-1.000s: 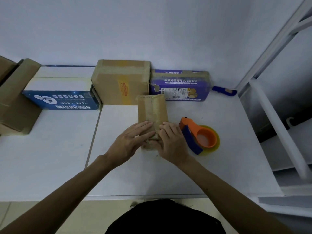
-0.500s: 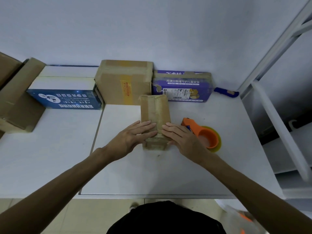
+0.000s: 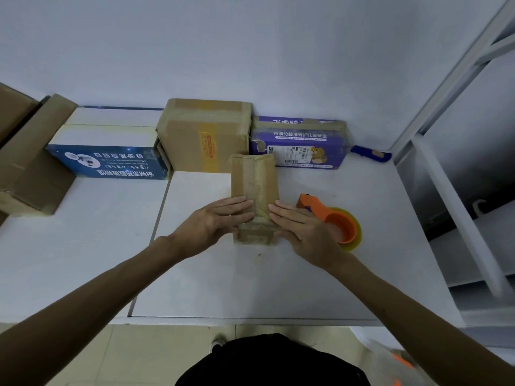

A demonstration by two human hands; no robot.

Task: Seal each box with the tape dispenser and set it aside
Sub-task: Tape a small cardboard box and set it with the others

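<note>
A small narrow brown cardboard box (image 3: 254, 179) lies on the white table (image 3: 278, 280), its top flaps closed with a strip of clear tape down the middle seam. My left hand (image 3: 217, 222) presses flat on its near left part, fingers straight. On the near right part my right hand (image 3: 301, 228) lies flat, fingers straight and pointing left. The orange tape dispenser (image 3: 333, 220) with a yellowish roll rests on the table just right of my right hand, held by nobody.
Along the back wall stand a blue and white box (image 3: 108, 151), a taped brown box (image 3: 206, 135) and a purple box (image 3: 301, 143). Brown cartons (image 3: 30, 162) sit at far left. A blue object (image 3: 370, 155) lies at back right. White shelf rails (image 3: 457, 196) border the right.
Both hands have slid apart on the box top, from overlapping at the seam to lying flat on either side. My right hand has uncovered more of the dispenser.
</note>
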